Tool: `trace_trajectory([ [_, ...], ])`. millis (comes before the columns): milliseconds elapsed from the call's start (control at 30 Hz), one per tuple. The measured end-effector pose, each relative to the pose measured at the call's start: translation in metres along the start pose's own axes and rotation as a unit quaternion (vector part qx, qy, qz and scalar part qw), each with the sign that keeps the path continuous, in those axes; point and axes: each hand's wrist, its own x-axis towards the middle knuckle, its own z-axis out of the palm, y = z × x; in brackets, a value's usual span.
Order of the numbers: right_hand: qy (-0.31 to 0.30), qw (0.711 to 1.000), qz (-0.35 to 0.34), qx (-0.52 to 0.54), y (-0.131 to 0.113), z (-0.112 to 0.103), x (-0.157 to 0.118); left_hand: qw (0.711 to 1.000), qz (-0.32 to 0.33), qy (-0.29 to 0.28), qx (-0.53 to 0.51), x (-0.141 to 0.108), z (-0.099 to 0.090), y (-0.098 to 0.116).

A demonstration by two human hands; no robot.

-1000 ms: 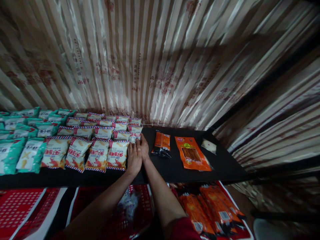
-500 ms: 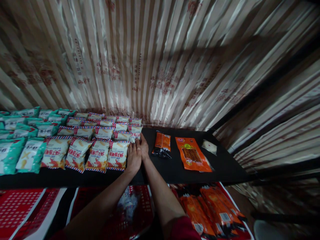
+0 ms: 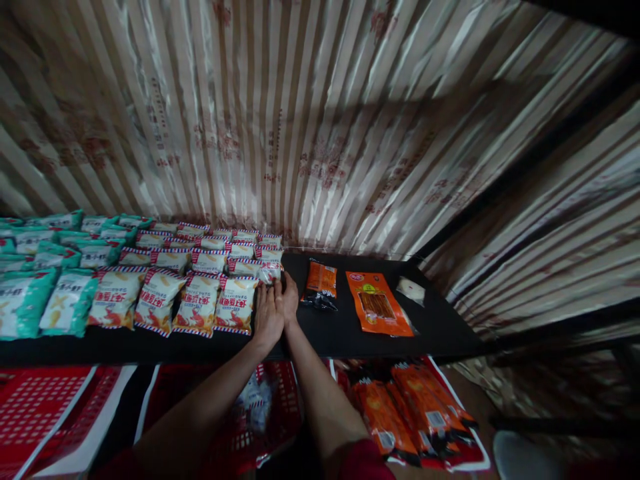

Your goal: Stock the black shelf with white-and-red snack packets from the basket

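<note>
On a black table, rows of white snack bags with red print and striped edges stand next to green-and-white bags. My left hand lies along the right side of the front white bag, its fingers extended. Against it, my right hand is upright with straight fingers, touching the right end of the rows by a rear white bag. Neither hand is wrapped round a bag. The thumbs are partly hidden between the hands.
Right of my hands lie a small orange packet, a larger orange packet and a white packet. Below the table edge are red baskets, one with orange packets. A striped curtain hangs behind.
The camera view has shifted slightly, so the table edge and baskets appear a little higher. Both hands stay against the right end of the white bags.
</note>
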Motion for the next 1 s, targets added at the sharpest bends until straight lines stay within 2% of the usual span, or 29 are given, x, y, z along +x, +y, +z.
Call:
trace_trajectory([
  [167, 0.014, 1.000, 0.007, -0.014, 0.002, -0.006, -0.020, 0.999, -0.024, -0.036, 0.004, -0.016, -0.007, 0.007],
  [267, 0.015, 1.000, 0.003, -0.011, 0.001, -0.011, -0.034, 0.999, -0.017, -0.049, 0.003, -0.031, -0.016, 0.011],
  [533, -0.003, 1.000, -0.002, 0.021, -0.002, -0.028, -0.082, 0.998, -0.016, -0.057, 0.006, -0.086, -0.028, 0.012],
  [767, 0.013, 0.996, -0.009, 0.088, -0.003, -0.037, -0.128, 0.999, 0.026, -0.031, -0.015, -0.134, -0.033, 0.000],
  [1000, 0.002, 0.992, -0.053, 0.113, -0.006, -0.040, -0.175, 0.998, 0.059, -0.037, -0.002, -0.171, -0.040, -0.027],
])
